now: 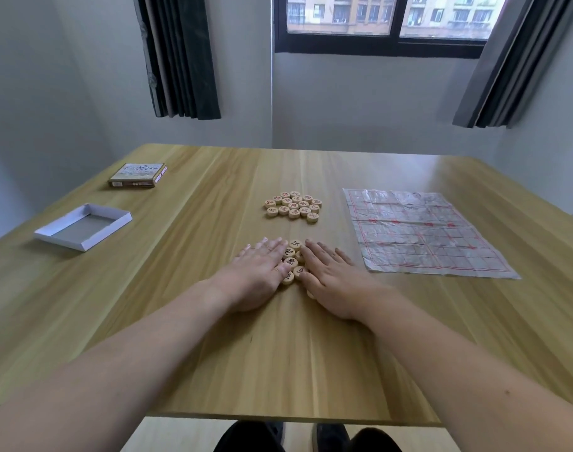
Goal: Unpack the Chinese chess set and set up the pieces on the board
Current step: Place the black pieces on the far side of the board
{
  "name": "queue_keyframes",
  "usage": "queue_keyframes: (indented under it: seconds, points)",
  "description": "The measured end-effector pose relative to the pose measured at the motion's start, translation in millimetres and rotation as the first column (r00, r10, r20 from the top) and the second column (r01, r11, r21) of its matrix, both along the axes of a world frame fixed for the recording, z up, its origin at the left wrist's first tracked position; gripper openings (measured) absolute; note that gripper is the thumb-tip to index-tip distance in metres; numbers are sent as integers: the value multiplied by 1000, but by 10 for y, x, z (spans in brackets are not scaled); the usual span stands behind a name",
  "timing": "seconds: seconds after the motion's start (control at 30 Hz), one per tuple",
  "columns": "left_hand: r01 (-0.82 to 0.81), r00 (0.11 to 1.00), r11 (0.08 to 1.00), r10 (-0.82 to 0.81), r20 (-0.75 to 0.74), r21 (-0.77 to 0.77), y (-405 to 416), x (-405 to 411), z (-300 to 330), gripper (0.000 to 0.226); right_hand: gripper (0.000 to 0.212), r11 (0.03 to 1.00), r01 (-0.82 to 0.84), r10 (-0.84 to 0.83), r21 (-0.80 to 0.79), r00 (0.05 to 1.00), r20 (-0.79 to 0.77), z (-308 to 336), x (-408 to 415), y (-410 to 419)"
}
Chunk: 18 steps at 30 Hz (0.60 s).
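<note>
Several round wooden pieces with black characters (292, 261) lie in a tight cluster near the middle of the table. My left hand (257, 270) lies flat on the cluster's left side and my right hand (327, 277) flat on its right side, fingers straight, partly covering the pieces. Farther back sits a second cluster of several pieces with red characters (293, 205). The plastic-sheet board (422, 233) with red grid lines lies spread out, creased, on the right. No pieces are on it.
The wooden table (197, 243) carries the white open box tray (82, 226) at the left and the printed box lid (137, 175) behind it. Walls, curtains and a window stand beyond the far edge. My shoes show under the near edge.
</note>
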<state>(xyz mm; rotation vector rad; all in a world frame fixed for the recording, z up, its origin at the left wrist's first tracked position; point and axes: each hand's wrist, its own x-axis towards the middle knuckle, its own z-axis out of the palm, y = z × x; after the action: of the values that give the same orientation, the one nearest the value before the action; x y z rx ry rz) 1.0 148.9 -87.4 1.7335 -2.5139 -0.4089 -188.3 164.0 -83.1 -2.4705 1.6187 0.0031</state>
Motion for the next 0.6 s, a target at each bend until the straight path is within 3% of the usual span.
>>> queue_keyframes:
  seconds: [0.4, 0.6]
  points:
    - [111, 990, 993, -108, 87, -33, 110, -187, 97, 60, 60, 999, 44, -43, -1, 997, 63, -19, -268, 290]
    - [86, 994, 996, -83, 77, -30, 162, -372, 67, 57, 62, 997, 67, -68, 23, 996, 65, -23, -495, 485]
